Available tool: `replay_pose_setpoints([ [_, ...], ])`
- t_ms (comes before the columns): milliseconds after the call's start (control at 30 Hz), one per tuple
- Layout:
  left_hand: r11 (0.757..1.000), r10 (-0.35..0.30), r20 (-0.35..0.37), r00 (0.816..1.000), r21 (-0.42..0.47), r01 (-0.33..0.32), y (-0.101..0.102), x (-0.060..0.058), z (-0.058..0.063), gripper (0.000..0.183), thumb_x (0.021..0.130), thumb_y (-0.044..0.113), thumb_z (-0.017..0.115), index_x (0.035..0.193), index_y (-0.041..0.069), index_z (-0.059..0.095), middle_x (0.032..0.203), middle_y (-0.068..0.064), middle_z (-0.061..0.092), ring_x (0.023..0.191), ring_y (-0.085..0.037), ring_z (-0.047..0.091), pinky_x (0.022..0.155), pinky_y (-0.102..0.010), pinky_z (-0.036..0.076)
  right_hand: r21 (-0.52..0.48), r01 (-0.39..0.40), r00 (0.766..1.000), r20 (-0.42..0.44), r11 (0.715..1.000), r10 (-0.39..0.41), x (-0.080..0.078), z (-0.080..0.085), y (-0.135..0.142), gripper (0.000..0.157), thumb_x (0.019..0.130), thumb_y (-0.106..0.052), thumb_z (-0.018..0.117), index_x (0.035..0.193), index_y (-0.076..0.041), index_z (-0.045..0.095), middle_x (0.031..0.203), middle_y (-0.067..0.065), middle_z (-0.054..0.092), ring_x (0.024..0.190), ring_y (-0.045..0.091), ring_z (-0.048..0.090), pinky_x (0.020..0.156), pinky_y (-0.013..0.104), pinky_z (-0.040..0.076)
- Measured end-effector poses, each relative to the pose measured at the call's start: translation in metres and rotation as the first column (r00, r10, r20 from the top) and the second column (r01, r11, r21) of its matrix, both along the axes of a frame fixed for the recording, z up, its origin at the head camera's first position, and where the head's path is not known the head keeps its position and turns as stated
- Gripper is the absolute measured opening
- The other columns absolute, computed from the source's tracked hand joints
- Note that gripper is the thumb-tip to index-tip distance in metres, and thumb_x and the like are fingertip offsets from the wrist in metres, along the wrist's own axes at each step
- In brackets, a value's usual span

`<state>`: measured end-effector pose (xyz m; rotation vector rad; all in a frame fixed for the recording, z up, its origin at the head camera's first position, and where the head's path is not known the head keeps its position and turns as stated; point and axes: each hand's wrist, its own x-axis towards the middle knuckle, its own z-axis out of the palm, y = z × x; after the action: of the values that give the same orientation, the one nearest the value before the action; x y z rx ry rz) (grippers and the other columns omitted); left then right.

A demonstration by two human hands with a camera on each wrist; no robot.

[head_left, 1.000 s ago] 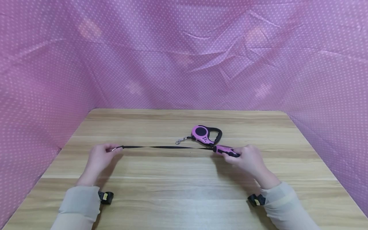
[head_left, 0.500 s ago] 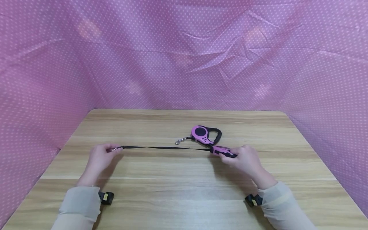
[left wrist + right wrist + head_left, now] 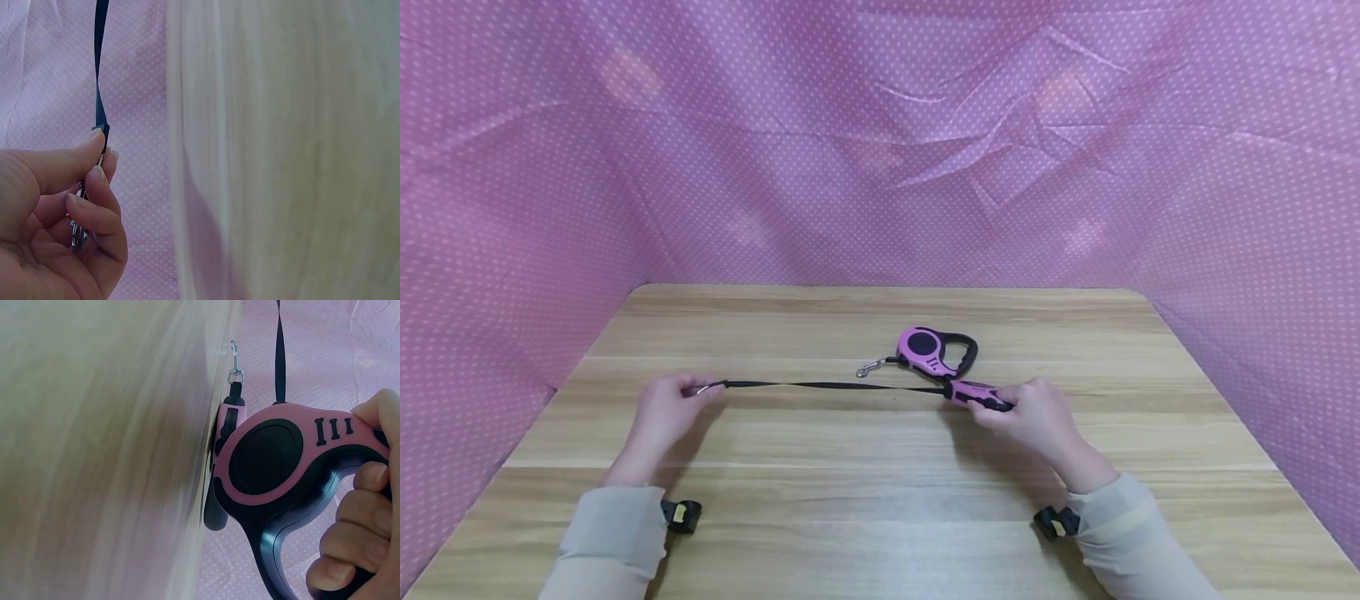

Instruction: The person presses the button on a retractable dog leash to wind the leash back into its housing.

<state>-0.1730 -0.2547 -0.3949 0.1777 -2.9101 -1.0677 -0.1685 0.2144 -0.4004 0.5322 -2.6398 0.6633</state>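
Observation:
My right hand (image 3: pixel 1048 425) grips the black looped handle of a pink and black retractable dog leash (image 3: pixel 265 456), its fingers curled through the loop in the right wrist view. From the casing a thin black strap (image 3: pixel 835 385) runs out to the left, taut and slightly twisted. At its far end my left hand (image 3: pixel 662 417) pinches the strap's black end piece between thumb and fingers. The metal clip (image 3: pixel 78 231) there lies partly hidden inside the curled fingers. Just behind the held casing, a second pink retractable leash (image 3: pixel 922 343) lies flat on the table.
The second leash's silver clip (image 3: pixel 872 367) points left, close behind the stretched strap. A light wood-grain table (image 3: pixel 850 525) lies under both hands. Pink dotted cloth (image 3: pixel 880 167) hangs around the table's back and sides. Each sleeve has a small black wrist camera (image 3: pixel 682 517) beside it.
My right hand has shifted slightly left with the held leash, and my left hand a little right. The stretch of strap between them is a bit shorter. The second leash stays put.

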Motion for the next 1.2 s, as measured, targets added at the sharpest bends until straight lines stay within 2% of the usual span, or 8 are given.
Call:
replay_pose_setpoints([
  [300, 1.000, -0.010, 0.021, 1.000, 0.012, 0.010, 0.002, 0.000, 0.001, 0.040, 0.097, 0.031, 0.063, 0.119, -0.001, 0.067, 0.112, -0.022, 0.068, 0.093, -0.026, 0.059, 0.071, -0.028, 0.046, -0.022, 0.002, 0.996, 0.087, 1.000, 0.000, 0.000, 0.003, -0.006, 0.034, 0.080, -0.037, 0.074, 0.053, -0.020, 0.062, 0.043, -0.014, 0.054, 0.040, 0.001, 0.039, 0.041, 0.021, 0.032],
  [433, 1.000, -0.011, 0.021, 1.000, 0.014, 0.011, 0.003, 0.000, 0.000, 0.040, 0.097, 0.032, 0.064, 0.120, -0.001, 0.066, 0.114, -0.023, 0.068, 0.097, -0.029, 0.060, 0.075, -0.033, 0.048, -0.026, 0.008, 0.992, 0.125, 1.000, -0.005, -0.001, 0.004, -0.008, 0.034, 0.082, -0.037, 0.074, 0.055, -0.020, 0.064, 0.044, -0.014, 0.056, 0.041, 0.002, 0.040, 0.042, 0.021, 0.032],
  [533, 1.000, -0.012, 0.026, 1.000, 0.020, 0.012, 0.004, -0.001, -0.001, 0.040, 0.097, 0.032, 0.064, 0.120, -0.001, 0.066, 0.114, -0.023, 0.068, 0.099, -0.030, 0.061, 0.080, -0.038, 0.049, -0.024, 0.006, 0.991, 0.132, 1.000, -0.003, -0.001, 0.005, -0.009, 0.035, 0.082, -0.037, 0.074, 0.054, -0.020, 0.063, 0.044, -0.014, 0.055, 0.041, 0.003, 0.039, 0.042, 0.021, 0.032],
  [733, 1.000, -0.018, 0.025, 1.000, 0.018, 0.017, 0.006, -0.002, -0.001, 0.040, 0.097, 0.032, 0.064, 0.119, -0.001, 0.066, 0.113, -0.021, 0.068, 0.098, -0.029, 0.061, 0.079, -0.036, 0.049, -0.030, 0.001, 0.992, 0.130, 1.000, 0.003, -0.002, 0.005, -0.011, 0.036, 0.081, -0.039, 0.074, 0.053, -0.019, 0.063, 0.043, -0.013, 0.054, 0.040, 0.002, 0.039, 0.041, 0.021, 0.032],
  [900, 0.999, -0.028, 0.025, 0.999, 0.015, 0.028, 0.009, -0.001, 0.001, 0.040, 0.098, 0.032, 0.062, 0.119, -0.002, 0.066, 0.113, -0.022, 0.068, 0.099, -0.030, 0.062, 0.083, -0.040, 0.051, -0.032, 0.005, 0.986, 0.166, 0.999, 0.001, -0.002, 0.006, -0.013, 0.034, 0.082, -0.039, 0.074, 0.055, -0.019, 0.065, 0.045, -0.013, 0.055, 0.040, 0.003, 0.041, 0.042, 0.021, 0.033],
  [1100, 1.000, -0.026, 0.025, 0.999, 0.015, 0.025, 0.012, -0.002, 0.002, 0.037, 0.097, 0.029, 0.064, 0.117, -0.002, 0.067, 0.112, -0.021, 0.069, 0.096, -0.028, 0.060, 0.076, -0.031, 0.047, -0.027, 0.005, 0.982, 0.187, 1.000, 0.000, -0.003, 0.005, -0.015, 0.034, 0.083, -0.039, 0.073, 0.057, -0.019, 0.066, 0.045, -0.013, 0.056, 0.041, 0.004, 0.042, 0.043, 0.021, 0.034],
  [1200, 0.999, -0.029, 0.025, 0.999, 0.019, 0.028, 0.013, -0.002, 0.002, 0.037, 0.097, 0.029, 0.064, 0.117, -0.002, 0.067, 0.112, -0.022, 0.069, 0.096, -0.027, 0.060, 0.076, -0.032, 0.047, -0.031, 0.005, 0.981, 0.193, 1.000, 0.001, -0.003, 0.005, -0.016, 0.033, 0.083, -0.039, 0.074, 0.057, -0.019, 0.066, 0.046, -0.013, 0.056, 0.042, 0.005, 0.042, 0.043, 0.021, 0.034],
])
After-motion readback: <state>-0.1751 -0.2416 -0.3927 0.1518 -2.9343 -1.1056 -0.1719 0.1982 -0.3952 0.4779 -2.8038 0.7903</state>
